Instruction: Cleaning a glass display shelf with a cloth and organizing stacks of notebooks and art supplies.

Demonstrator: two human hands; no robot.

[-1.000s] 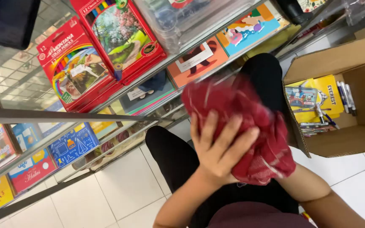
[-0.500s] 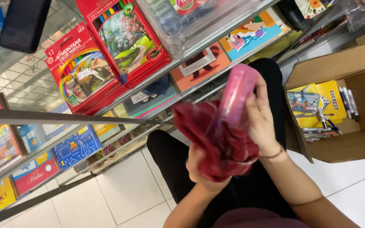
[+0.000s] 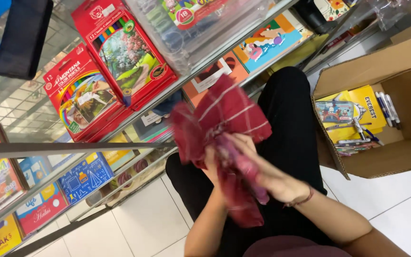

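My two hands meet over my lap, which is in black trousers point(image 3: 286, 119). A dark red cloth with thin white stripes point(image 3: 224, 114) is bunched up between them. It bulges upward and also hangs below my hands. My left hand point(image 3: 211, 164) grips the cloth from underneath and is mostly covered by it. My right hand point(image 3: 269, 178), with a thin band at the wrist, closes around a long pink case-like object point(image 3: 243, 166). The object lies slanted and is partly wrapped in the cloth. Motion blur hides the finer details.
Glass shelves point(image 3: 134, 145) on the left hold red boxes of coloured pencils point(image 3: 120, 52), a clear plastic tub point(image 3: 200, 28), picture books and a black flat object point(image 3: 22, 38). An open cardboard box point(image 3: 396, 157) with yellow packs and pens stands at the right on white floor tiles point(image 3: 134, 223).
The pink object was held upright beside the cloth. It now lies slanted in my right hand with the cloth wrapped around it, and the cloth has bunched higher.
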